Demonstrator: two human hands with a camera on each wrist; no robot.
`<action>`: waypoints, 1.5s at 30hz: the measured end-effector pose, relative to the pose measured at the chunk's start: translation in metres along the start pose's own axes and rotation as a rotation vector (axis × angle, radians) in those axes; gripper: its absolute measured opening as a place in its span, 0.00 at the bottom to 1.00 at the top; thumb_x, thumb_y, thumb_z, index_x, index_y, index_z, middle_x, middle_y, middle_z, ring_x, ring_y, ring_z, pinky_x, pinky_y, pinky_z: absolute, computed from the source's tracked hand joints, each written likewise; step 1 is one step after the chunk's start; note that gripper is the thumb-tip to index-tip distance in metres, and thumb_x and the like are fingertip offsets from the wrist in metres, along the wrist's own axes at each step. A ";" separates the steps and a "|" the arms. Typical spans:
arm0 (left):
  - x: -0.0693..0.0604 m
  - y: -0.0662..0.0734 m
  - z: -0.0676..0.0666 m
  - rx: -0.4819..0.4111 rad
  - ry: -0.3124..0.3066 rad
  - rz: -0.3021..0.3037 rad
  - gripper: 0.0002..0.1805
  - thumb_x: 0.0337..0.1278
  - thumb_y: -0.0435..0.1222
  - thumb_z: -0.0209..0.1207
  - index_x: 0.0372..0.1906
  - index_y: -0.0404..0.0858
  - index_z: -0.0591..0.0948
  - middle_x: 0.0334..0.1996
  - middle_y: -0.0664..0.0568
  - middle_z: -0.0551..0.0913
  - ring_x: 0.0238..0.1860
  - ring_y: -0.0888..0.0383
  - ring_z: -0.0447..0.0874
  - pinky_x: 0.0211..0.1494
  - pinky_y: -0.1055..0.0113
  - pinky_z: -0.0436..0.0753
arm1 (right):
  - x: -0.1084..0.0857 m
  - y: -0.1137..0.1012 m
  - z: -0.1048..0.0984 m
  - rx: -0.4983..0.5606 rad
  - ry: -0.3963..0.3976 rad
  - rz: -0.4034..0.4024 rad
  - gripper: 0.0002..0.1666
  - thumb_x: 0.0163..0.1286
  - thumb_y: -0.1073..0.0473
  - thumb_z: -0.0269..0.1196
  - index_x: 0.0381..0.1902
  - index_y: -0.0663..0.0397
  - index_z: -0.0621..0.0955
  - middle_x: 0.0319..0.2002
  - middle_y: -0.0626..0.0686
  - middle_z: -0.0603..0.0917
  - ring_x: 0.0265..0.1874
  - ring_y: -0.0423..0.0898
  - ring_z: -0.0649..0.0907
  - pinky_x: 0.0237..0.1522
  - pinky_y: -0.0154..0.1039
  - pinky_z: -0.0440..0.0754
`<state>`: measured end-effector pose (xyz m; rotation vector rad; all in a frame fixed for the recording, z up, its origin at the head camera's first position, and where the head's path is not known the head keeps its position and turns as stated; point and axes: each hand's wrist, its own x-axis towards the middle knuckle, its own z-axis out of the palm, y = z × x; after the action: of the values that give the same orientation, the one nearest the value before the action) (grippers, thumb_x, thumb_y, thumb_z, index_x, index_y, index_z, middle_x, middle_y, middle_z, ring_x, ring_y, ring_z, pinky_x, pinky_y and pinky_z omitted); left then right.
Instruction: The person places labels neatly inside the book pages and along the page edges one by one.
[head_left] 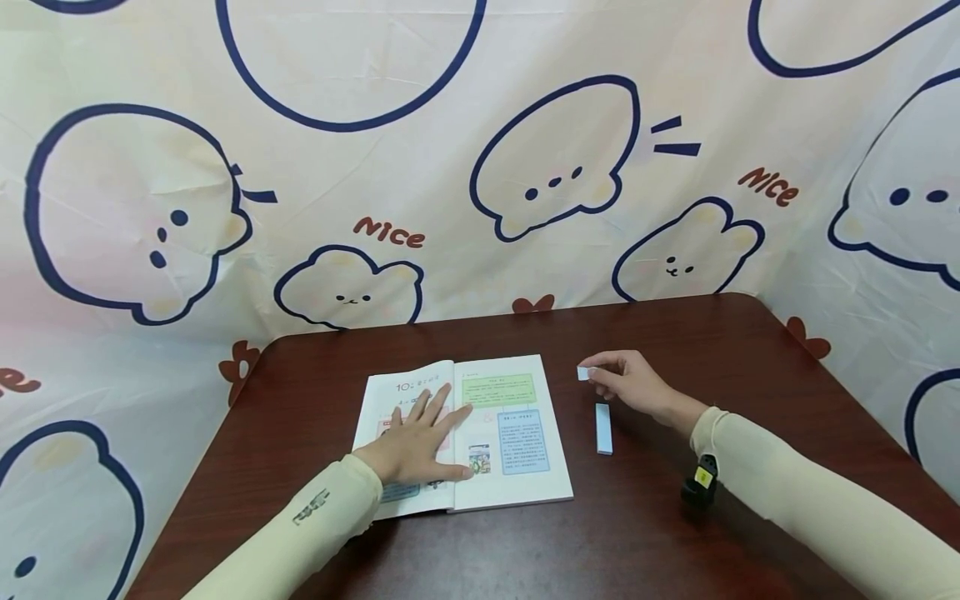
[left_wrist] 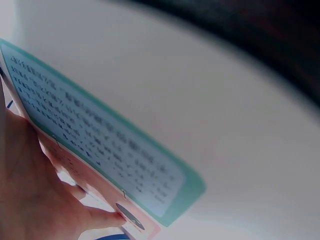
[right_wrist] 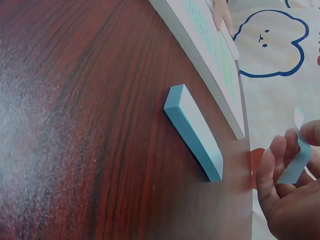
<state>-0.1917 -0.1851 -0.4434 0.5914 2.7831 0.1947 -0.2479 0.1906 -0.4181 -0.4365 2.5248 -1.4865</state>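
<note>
An open textbook (head_left: 517,489) lies on the table with printed, coloured text boxes on its pages. My left hand (head_left: 416,446) rests on its left page, fingers straight and spread, the thumb reaching over the fold. In the left wrist view, that hand (left_wrist: 40,195) is beside a blue text box (left_wrist: 95,130) on the page. To the right of the book, my right hand (head_left: 630,383) pinches a small light-blue sticky note (head_left: 582,373) between thumb and fingers. The right wrist view shows this sticky note (right_wrist: 298,165) bent. Just below that hand lies a narrow light-blue sticky note pad (head_left: 603,429).
The dark brown wooden table (head_left: 510,550) has rounded far corners. A cream cloth (head_left: 450,167) with navy cartoon outlines hangs behind it and along both sides. A black device (head_left: 701,483) with a yellow label is at my right wrist.
</note>
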 end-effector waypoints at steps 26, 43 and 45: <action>0.000 0.001 -0.002 -0.002 -0.008 -0.001 0.57 0.47 0.80 0.50 0.81 0.64 0.49 0.84 0.52 0.33 0.83 0.37 0.35 0.72 0.22 0.48 | 0.018 -0.011 0.000 -0.037 -0.074 0.026 0.12 0.77 0.58 0.59 0.46 0.63 0.83 0.28 0.61 0.85 0.22 0.44 0.77 0.29 0.37 0.79; -0.001 0.001 -0.001 -0.003 -0.010 0.000 0.56 0.47 0.80 0.50 0.81 0.64 0.50 0.84 0.51 0.33 0.83 0.37 0.35 0.72 0.22 0.48 | 0.032 -0.008 0.014 -0.077 -0.159 0.007 0.11 0.74 0.59 0.63 0.39 0.64 0.85 0.25 0.64 0.83 0.15 0.42 0.69 0.20 0.31 0.67; -0.001 0.001 -0.001 -0.003 -0.009 0.001 0.56 0.47 0.80 0.50 0.81 0.64 0.50 0.84 0.51 0.33 0.83 0.37 0.36 0.72 0.22 0.48 | 0.034 -0.009 0.016 -0.084 -0.173 0.003 0.11 0.74 0.60 0.62 0.39 0.64 0.85 0.23 0.62 0.82 0.15 0.41 0.68 0.19 0.31 0.64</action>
<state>-0.1909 -0.1846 -0.4422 0.5910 2.7735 0.1960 -0.2739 0.1619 -0.4182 -0.5488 2.4570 -1.2847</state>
